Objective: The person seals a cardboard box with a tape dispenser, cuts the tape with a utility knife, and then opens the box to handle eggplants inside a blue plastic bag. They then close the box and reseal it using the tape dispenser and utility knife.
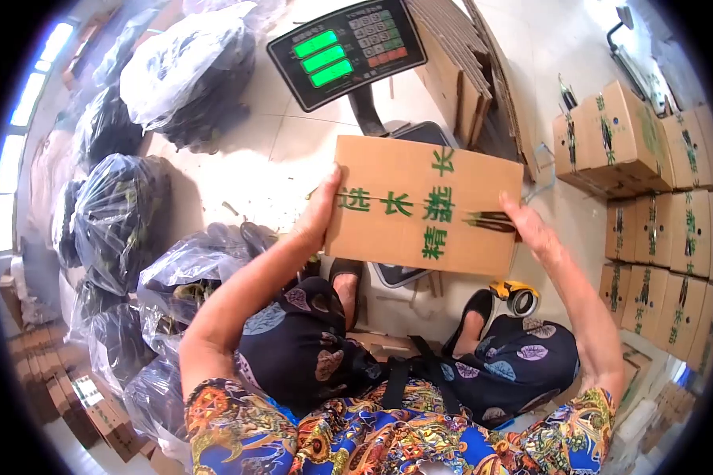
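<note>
A brown cardboard box (388,237) with green printed characters is held up in front of me, above a floor scale (404,273) that it mostly hides. At its left end, my left hand (322,204) is closed on the box's side. On the opposite end my right hand (528,224) grips the box, thumb on the top face beside a dark slot. Behind the box rises the scale's display (347,51), with three lit green panels and a keypad.
Dark produce in clear plastic bags (123,214) stands along my left. Stacked printed cartons (650,222) line the right side. Flattened cardboard (459,63) leans behind the scale. A yellow tape dispenser (516,298) lies near my right foot (471,321).
</note>
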A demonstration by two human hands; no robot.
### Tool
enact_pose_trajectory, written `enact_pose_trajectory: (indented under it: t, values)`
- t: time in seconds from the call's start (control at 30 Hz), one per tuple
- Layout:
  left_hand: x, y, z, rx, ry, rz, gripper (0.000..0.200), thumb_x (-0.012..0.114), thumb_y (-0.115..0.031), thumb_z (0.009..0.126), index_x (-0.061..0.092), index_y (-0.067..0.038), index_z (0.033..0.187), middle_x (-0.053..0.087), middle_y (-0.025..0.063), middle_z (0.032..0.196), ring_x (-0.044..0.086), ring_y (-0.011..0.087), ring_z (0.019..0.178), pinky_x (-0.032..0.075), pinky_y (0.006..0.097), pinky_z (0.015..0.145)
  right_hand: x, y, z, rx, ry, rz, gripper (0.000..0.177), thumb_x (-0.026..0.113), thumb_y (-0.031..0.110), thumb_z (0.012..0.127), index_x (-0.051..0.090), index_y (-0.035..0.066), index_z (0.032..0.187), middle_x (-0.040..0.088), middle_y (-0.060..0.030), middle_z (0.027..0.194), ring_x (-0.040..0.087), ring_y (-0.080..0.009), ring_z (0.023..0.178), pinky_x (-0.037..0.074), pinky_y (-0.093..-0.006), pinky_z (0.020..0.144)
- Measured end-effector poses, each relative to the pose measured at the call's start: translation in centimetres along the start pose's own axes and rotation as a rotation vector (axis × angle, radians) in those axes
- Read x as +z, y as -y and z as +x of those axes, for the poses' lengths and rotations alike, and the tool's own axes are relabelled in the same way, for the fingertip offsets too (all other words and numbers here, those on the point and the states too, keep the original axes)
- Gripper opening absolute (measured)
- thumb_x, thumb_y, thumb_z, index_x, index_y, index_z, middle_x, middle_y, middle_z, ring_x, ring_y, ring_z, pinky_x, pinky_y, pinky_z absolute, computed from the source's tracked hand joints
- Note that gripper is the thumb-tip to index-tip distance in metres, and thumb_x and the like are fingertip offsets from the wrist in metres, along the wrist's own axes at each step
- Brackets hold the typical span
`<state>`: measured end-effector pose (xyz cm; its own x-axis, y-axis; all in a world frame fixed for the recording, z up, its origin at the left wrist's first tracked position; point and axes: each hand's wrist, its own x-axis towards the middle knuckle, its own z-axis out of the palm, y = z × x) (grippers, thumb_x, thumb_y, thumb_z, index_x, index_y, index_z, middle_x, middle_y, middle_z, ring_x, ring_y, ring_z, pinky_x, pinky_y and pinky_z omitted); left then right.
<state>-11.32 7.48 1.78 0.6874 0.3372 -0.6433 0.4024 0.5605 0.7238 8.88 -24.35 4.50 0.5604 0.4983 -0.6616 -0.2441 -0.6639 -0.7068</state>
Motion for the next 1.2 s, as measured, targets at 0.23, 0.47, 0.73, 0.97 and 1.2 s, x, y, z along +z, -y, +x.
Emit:
enact_pose_trajectory:
  t: [0.23,0.47,0.73,0.97,1.2]
  values:
    - [1.7,0.3,-4.2,-0.056,0.074,-0.135,0.068,0.038,-0.056,0.1,0.042,-0.003,0.143,0.053,0.0157,0.138,0.053,0.0244,0.125,0.046,0.0374,0.103,0.4,3.3,-3.8,0.063,0.064,-0.143,0.066,0.058,0.059,0.088,0.066,-0.001,0.116,0.069,-0.01,0.099,0.063,-0.0165,0.086,0.052,-0.0306,0.069]
    - [-1.3,0.7,-4.3,-0.04,0.082,-0.016,0.071,0.035,-0.057,0.101,0.041,0.0,0.143,0.05,0.016,0.14,0.05,0.0268,0.127,0.041,0.0394,0.105,0.2,0.7,-6.5,0.157,0.02,-0.141,0.061,0.057,0.051,0.092,0.062,-0.001,0.123,0.067,-0.0139,0.107,0.064,-0.0198,0.095,0.054,-0.0338,0.076]
    - [-15.7,12.6,6.8,0.372,-0.479,0.739,0.039,0.061,-0.029,0.091,0.061,0.0,0.117,0.067,0.0219,0.108,0.064,0.0356,0.101,0.049,0.0411,0.088,-1.1,2.6,-9.9,0.008,-0.214,-0.19,0.055,0.057,0.035,0.095,0.052,-0.003,0.134,0.063,-0.0195,0.122,0.063,-0.0272,0.11,0.053,-0.0357,0.086]
    - [-14.3,18.9,9.3,0.548,-0.599,1.149,0.042,0.073,-0.022,0.08,0.055,-0.003,0.114,0.057,0.0239,0.102,0.055,0.0427,0.099,0.046,0.0496,0.086,2.0,3.9,-13.6,-0.178,-0.238,-0.437,0.049,0.064,0.016,0.089,0.052,-0.003,0.133,0.051,-0.0215,0.138,0.06,-0.0322,0.115,0.054,-0.0367,0.086]
    - [-13.4,17.2,11.3,0.351,-0.7,1.22,0.038,0.074,-0.019,0.079,0.053,-0.005,0.108,0.056,0.0218,0.105,0.056,0.0421,0.096,0.047,0.0508,0.082,6.3,5.8,-15.7,-0.425,-0.195,-0.648,0.046,0.069,0.01,0.084,0.055,-0.004,0.126,0.052,-0.0237,0.135,0.057,-0.0411,0.116,0.048,-0.0402,0.096]
